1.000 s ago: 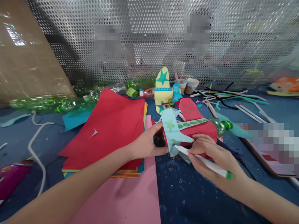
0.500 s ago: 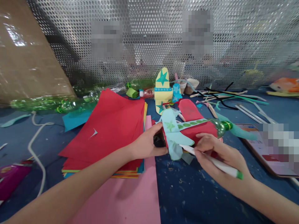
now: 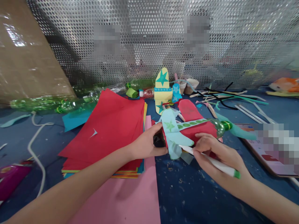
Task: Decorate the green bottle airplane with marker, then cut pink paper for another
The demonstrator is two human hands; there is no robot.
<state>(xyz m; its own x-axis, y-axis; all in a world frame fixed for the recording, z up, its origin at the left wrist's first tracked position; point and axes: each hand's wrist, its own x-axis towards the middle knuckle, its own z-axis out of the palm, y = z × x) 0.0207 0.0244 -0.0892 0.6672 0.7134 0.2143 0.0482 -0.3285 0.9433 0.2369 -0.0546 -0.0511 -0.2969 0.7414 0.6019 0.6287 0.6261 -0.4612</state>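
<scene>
A plastic bottle wrapped in red paper [image 3: 205, 128] lies on its side, its green cap [image 3: 226, 125] toward the right. Along it runs a pale strip with green dots [image 3: 191, 124]. At its left end is a light blue paper tail piece [image 3: 171, 127] bearing a green star on its upper part. My left hand [image 3: 149, 141] grips that bottle end between thumb and fingers. In my right hand [image 3: 215, 149] is a white marker with a green end [image 3: 220, 166], its tip touching the lower part of the blue paper.
A stack of red and coloured paper [image 3: 109, 127] lies left, over a pink sheet [image 3: 130, 199]. Behind stands a yellow paper plane [image 3: 163, 90] with teal stars. Green bottles [image 3: 37, 103], pipe cleaners [image 3: 229, 96], a phone [image 3: 263, 149] and a perforated metal panel [image 3: 149, 37] surround the work.
The marker and my right hand have shifted very slightly to the left, the tip staying on the lower blue paper. My left hand keeps its hold on the bottle.
</scene>
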